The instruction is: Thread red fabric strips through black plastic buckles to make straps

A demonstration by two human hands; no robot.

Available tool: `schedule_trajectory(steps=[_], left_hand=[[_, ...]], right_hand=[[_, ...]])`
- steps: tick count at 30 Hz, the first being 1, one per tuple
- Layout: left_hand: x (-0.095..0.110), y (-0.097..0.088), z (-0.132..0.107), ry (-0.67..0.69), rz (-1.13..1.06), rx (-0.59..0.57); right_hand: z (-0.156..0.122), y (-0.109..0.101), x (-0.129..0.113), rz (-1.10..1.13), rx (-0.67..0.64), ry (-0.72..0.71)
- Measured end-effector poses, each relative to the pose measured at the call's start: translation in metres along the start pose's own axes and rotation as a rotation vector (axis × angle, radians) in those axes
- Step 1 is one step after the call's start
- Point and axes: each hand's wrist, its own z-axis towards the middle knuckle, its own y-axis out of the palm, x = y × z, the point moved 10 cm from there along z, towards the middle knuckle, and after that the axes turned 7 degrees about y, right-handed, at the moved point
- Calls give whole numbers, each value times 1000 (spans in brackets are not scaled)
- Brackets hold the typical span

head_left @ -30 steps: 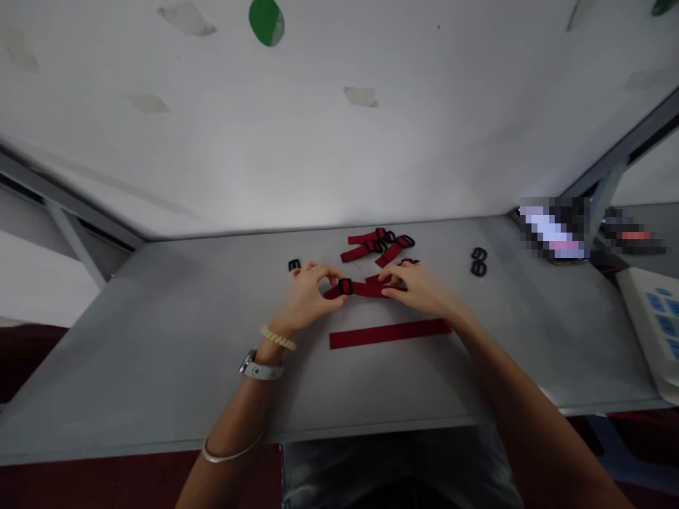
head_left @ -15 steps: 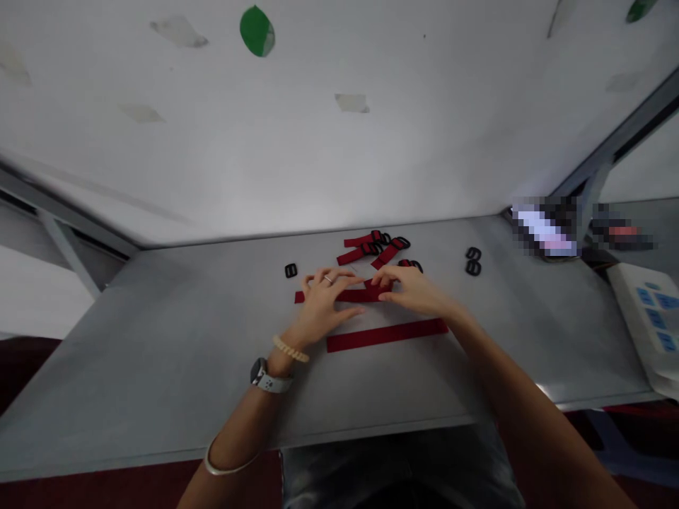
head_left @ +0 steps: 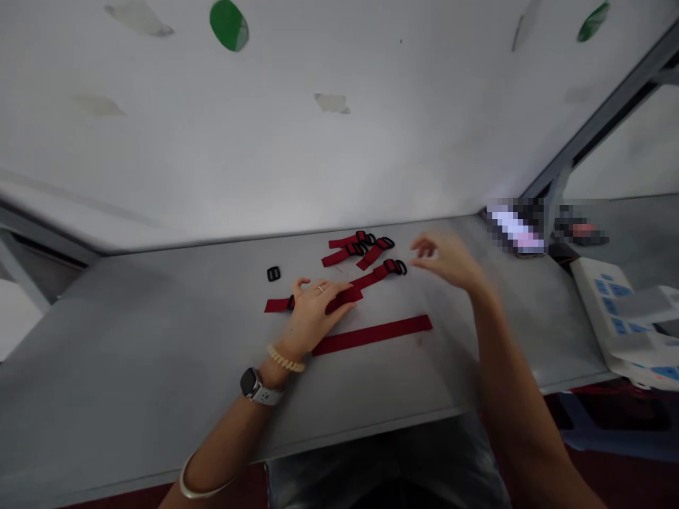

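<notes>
My left hand point(head_left: 321, 311) pinches a short red webbing strap point(head_left: 344, 297) between thumb and fingers, low over the table. A black slide buckle point(head_left: 291, 302) on red webbing shows partly beside its fingers. My right hand point(head_left: 445, 258) hovers to the right, slightly blurred, fingers curled with a gap to the thumb and nothing visible in it. Left of it lies a red strap with black buckles point(head_left: 393, 267). Nearer me, a longer flat red strap point(head_left: 374, 335) lies alone.
Several red straps with black buckles point(head_left: 354, 249) lie near the wall. A loose black slide buckle point(head_left: 273, 273) sits at left. On the right are a blurred-out phone-like object point(head_left: 514, 230) and a white machine with blue labels point(head_left: 599, 304). The grey table point(head_left: 175, 367) meets the wall behind.
My right hand has let go of the red strap and moved right, covering the place where two loose black buckles lay. My left hand keeps the strap. The view has shifted rightward.
</notes>
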Motion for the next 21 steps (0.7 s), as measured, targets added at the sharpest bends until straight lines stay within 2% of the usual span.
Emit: schedule_trajectory(steps=[2,3,5,7,10,16,21], left_hand=[[1,-2,1,2,-1,13],[1,-3,1,3,-1,21],[1,-5,2,-2,-5,29],[-1,-5,2,-24,-15,25],[-4,-5,3,-48,-31,21],[-5,-2,3,-58,-31,-5],[-5,-3,3,-78,-59,3]], right_hand=[[1,-36,53,-234,109,200],[-1,-47,78,-322,118,301],[-4,-52,109,-407,54,385],[-5,-47,123,-413,-8,397],[-2,-37,125,-366,-20,373],[8,-21,114,-296,-35,301],[14,1,87,-318,-82,153]])
